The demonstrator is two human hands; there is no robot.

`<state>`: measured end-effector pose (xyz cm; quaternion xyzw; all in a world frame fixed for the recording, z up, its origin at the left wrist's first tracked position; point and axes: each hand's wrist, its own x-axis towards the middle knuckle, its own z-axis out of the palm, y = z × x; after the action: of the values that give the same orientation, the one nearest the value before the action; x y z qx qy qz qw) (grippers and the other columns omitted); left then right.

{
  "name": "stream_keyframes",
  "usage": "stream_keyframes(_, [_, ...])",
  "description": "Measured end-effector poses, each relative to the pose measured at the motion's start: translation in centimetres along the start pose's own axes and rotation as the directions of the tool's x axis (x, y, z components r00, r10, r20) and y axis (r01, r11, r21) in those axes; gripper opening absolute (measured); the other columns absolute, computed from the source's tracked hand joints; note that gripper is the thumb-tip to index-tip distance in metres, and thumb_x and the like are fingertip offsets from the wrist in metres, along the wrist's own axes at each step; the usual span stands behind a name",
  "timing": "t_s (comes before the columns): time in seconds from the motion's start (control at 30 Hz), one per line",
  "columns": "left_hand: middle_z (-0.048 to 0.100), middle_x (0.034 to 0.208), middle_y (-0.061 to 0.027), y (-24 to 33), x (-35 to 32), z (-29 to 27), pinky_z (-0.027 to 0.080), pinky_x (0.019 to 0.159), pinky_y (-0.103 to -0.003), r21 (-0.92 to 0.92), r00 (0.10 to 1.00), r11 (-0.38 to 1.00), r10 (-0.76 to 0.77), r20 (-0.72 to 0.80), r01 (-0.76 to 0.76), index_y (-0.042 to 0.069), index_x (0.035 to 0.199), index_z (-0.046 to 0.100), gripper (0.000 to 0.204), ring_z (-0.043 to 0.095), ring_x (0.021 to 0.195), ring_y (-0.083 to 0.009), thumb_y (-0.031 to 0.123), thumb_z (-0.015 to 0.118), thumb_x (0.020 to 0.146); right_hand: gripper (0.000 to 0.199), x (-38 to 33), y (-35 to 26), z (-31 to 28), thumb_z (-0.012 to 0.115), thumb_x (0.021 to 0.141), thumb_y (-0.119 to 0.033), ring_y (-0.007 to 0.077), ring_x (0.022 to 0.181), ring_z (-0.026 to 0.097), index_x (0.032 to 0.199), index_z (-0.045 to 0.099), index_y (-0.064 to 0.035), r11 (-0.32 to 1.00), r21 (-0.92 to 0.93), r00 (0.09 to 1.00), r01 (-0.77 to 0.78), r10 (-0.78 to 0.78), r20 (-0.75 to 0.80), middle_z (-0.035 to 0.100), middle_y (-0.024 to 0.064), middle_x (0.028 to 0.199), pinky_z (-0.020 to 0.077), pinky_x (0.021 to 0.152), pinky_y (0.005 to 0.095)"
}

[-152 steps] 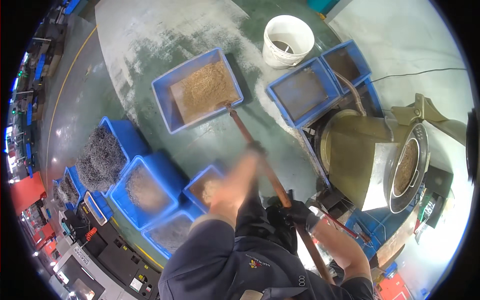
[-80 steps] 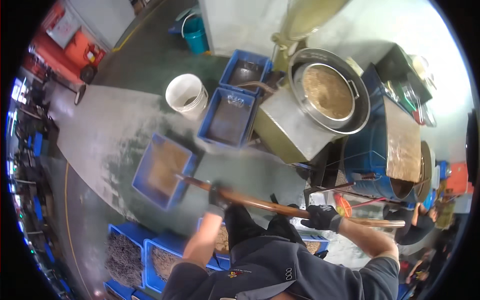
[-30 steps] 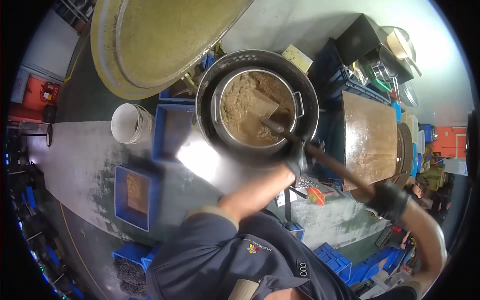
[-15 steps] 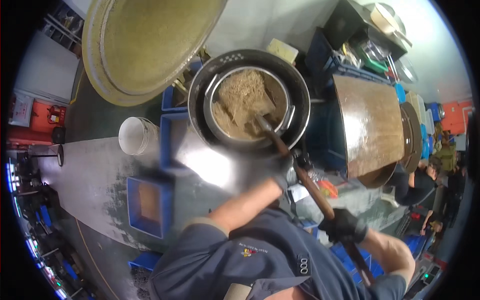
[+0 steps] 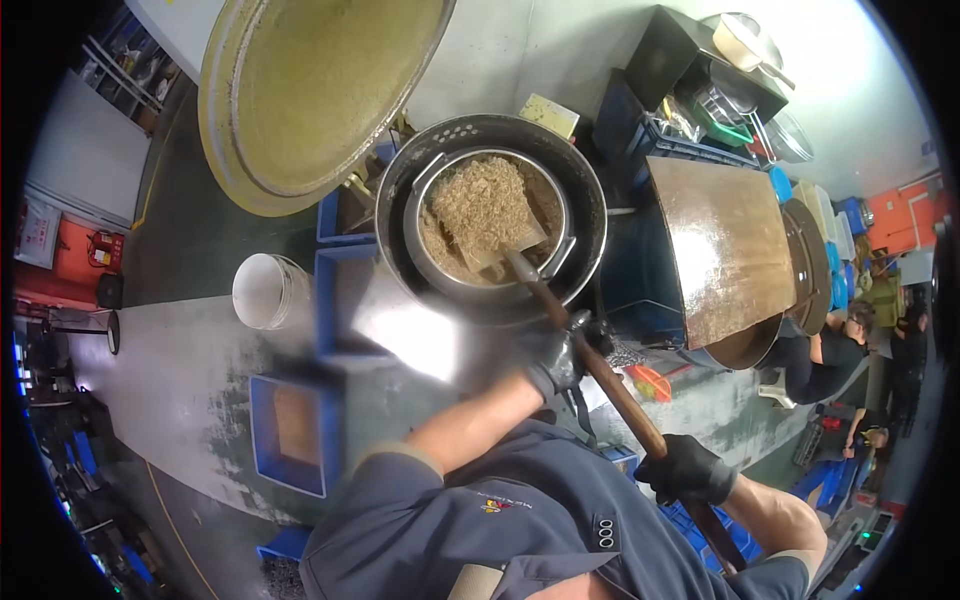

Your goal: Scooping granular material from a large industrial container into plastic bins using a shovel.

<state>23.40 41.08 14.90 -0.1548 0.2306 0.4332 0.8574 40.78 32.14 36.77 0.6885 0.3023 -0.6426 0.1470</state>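
Note:
A shovel (image 5: pixel 622 397) with a long wooden handle slants from the lower right up into a metal pot (image 5: pixel 415 250). On its flat blade (image 5: pixel 522 241) rests a heap of coarse brown mash (image 5: pixel 485 195), with more of it around inside the pot. This pot sits within a larger dark round vessel (image 5: pixel 392 190). In a black glove, my left hand (image 5: pixel 570 355) is wrapped round the handle near the blade end. Farther up the handle, beside my body, my right hand (image 5: pixel 688 470) grips it, also gloved in black. The blade's lower edge is covered by mash.
A big round yellowish lid (image 5: pixel 330 90) stands tilted at the far left. Left of the vessel are a white bucket (image 5: pixel 262 291) and blue bins (image 5: pixel 290 435). A barrel with a brown board (image 5: pixel 720 250) stands right. Another person (image 5: pixel 835 350) sits beyond it.
The shovel blade now carries a fuller heap of mash and sits more level in the pot. Both hands keep their grip on the handle. The view has shifted slightly.

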Motion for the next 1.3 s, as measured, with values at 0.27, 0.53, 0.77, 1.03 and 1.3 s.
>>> stream_keyframes(0.27, [0.065, 0.080, -0.0075, 3.0, 5.3, -7.0, 0.053, 0.074, -0.039, -0.075, 0.989, 0.988, 0.134, -0.059, -0.138, 0.005, 0.089, 0.062, 0.021, 0.060, 0.067, -0.0203, 0.025, 0.057, 0.089, 0.015, -1.8, 1.3, 1.9, 0.070, 0.080, -0.009, 0.0124, 0.049, 0.054, 0.082, 0.057, -0.0017, 1.000, 0.003, 1.000, 0.019, -0.019, 0.003, 0.055, 0.0049, 0.062, 0.0449, 0.042, 0.0279])
stream_keyframes(0.53, [0.062, 0.079, -0.0070, 2.0, 3.1, -5.1, 0.054, 0.076, -0.042, -0.063, 0.997, 0.997, 0.049, -0.064, -0.053, 0.006, 0.094, 0.057, 0.014, 0.057, 0.062, -0.0195, 0.020, 0.057, 0.089, 0.015, -2.2, 3.3, 3.1, 0.070, 0.078, -0.007, 0.0115, 0.050, 0.054, 0.084, 0.058, -0.0016, 0.996, 0.068, 0.999, 0.051, -0.050, -0.004, 0.057, 0.0049, 0.065, 0.0454, 0.043, 0.0274])
stream_keyframes(0.77, [0.063, 0.081, -0.0084, 2.4, 3.5, -6.1, 0.055, 0.077, -0.044, 0.023, 0.993, 0.997, 0.074, -0.090, -0.072, 0.009, 0.095, 0.057, 0.011, 0.059, 0.065, -0.0210, 0.018, 0.056, 0.089, 0.015, -2.2, 4.0, 3.7, 0.069, 0.079, -0.005, 0.0114, 0.051, 0.054, 0.085, 0.056, -0.0014, 0.994, 0.103, 0.999, 0.045, -0.046, 0.008, 0.057, 0.0050, 0.066, 0.0457, 0.043, 0.0274])
stream_keyframes(1.03, [0.063, 0.084, -0.0099, 3.0, 3.1, -6.0, 0.055, 0.076, -0.044, -0.063, 1.000, 0.998, -0.004, -0.022, 0.003, 0.010, 0.093, 0.056, 0.008, 0.059, 0.065, -0.0213, 0.017, 0.056, 0.089, 0.017, -1.8, 4.3, 3.9, 0.071, 0.079, -0.006, 0.0120, 0.050, 0.054, 0.083, 0.055, -0.0010, 0.996, 0.066, 0.998, 0.052, -0.051, -0.022, 0.056, 0.0053, 0.064, 0.0461, 0.043, 0.0285])
stream_keyframes(1.3, [0.053, 0.067, -0.0099, 0.5, 0.2, -0.6, 0.050, 0.057, -0.038, -0.088, 0.996, 0.993, 0.081, -0.038, -0.084, 0.006, 0.084, 0.051, 0.018, 0.053, 0.055, -0.0229, 0.021, 0.050, 0.092, 0.018, -4.1, 5.7, 2.8, 0.070, 0.081, -0.010, 0.0132, 0.048, 0.055, 0.084, 0.056, 0.0005, 0.989, 0.056, 0.991, 0.137, -0.136, -0.020, 0.056, 0.0065, 0.061, 0.0469, 0.043, 0.0281])
